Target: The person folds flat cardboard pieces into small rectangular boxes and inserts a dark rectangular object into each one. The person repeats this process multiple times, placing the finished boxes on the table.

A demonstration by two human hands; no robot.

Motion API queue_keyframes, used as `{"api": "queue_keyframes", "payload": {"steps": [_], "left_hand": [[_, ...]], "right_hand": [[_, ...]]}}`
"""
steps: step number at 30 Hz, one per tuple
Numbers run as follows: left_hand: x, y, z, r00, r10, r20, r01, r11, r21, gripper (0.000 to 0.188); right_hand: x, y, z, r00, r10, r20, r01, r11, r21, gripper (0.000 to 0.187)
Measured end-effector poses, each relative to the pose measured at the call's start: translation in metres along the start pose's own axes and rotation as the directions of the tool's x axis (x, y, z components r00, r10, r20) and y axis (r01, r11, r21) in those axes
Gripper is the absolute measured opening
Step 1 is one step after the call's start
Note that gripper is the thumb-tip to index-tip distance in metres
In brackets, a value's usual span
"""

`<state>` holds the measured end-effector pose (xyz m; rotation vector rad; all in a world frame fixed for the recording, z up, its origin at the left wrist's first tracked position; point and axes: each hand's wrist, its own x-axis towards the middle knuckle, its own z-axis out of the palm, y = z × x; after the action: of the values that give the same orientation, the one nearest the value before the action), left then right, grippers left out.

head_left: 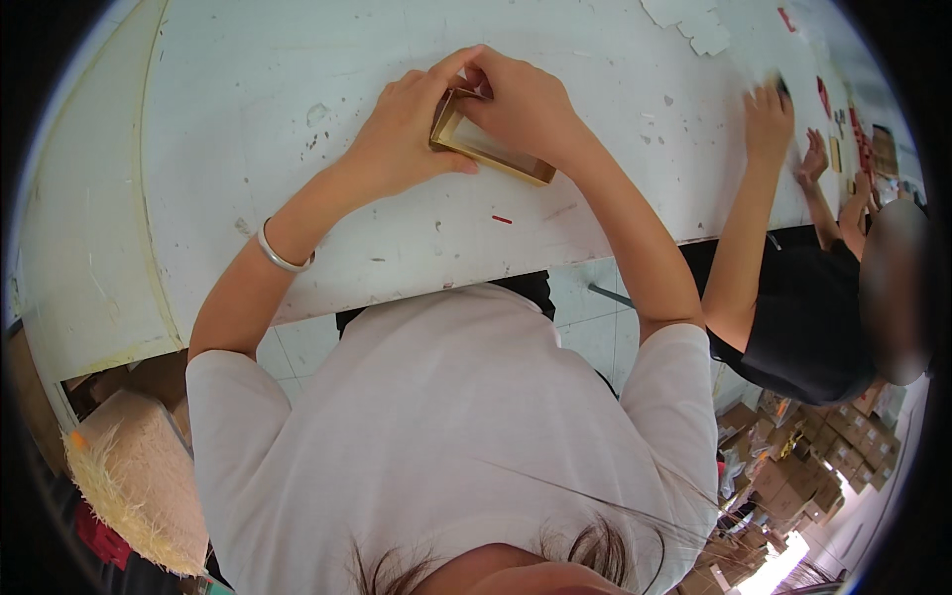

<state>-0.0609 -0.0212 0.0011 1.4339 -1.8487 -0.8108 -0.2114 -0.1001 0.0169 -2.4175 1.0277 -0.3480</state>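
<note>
A small gold box (pixel 511 169), rectangular and open on top, sits on the white table between my hands. My left hand (pixel 402 124) grips its left end, thumb along the near side and fingers round the far corner. Over the far left corner bends my right hand (pixel 521 104), its fingertips pinched at the rim and partly inside the box. Whether those fingertips hold a loose piece is hidden. A silver bangle circles my left wrist.
A thin red strip (pixel 502 219) lies on the table (pixel 248 109) near its front edge. White card pieces (pixel 694 22) are at the far right. On the right a co-worker's hand (pixel 769 124) holds something dark. Cardboard boxes (pixel 793 481) are stacked on the floor behind.
</note>
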Motion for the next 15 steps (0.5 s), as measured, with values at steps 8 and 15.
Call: {"api": "queue_keyframes", "payload": {"steps": [8,15], "left_hand": [[-0.001,0.005,0.006,0.998,-0.006,-0.062,0.009,0.999,0.053,0.102],[0.0,0.009,0.007,0.998,-0.004,-0.069,0.009,0.997,0.078,0.103]], "right_hand": [[0.001,0.0,0.017,0.997,-0.064,-0.041,0.056,0.981,-0.187,0.015],[-0.002,0.009,0.016,0.99,-0.112,-0.08,0.108,0.992,-0.063,0.013]]}}
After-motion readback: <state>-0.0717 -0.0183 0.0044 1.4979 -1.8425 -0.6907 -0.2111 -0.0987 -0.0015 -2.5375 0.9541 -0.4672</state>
